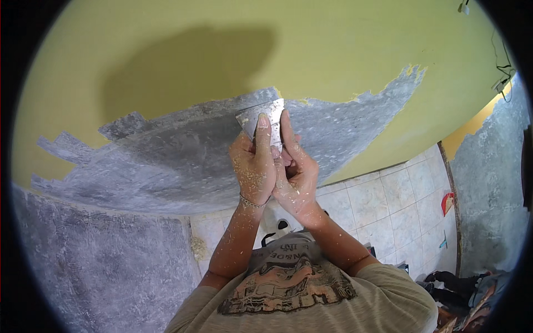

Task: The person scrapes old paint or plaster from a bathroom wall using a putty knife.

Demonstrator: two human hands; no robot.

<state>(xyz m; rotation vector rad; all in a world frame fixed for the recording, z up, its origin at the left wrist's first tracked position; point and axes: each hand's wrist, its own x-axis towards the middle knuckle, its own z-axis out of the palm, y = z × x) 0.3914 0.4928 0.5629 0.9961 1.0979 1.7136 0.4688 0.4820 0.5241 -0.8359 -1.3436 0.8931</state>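
Observation:
Both my hands are raised in front of me, wrapped around a metal scraper whose wide blade meets the wall near the edge of the yellow paint. My left hand is closed on it, thumb pressed flat along the blade. Beside it, my right hand grips from the right with a finger extended along the blade's side. The handle is hidden by my hands. Pale flakes cover my hands and forearms. Around the blade lies a bare grey patch with ragged paint edges.
At lower left stands a bare grey wall. White floor tiles spread below. Over there lie a red object and a small teal tool. A dark heap of cloth is at lower right; cables hang at upper right.

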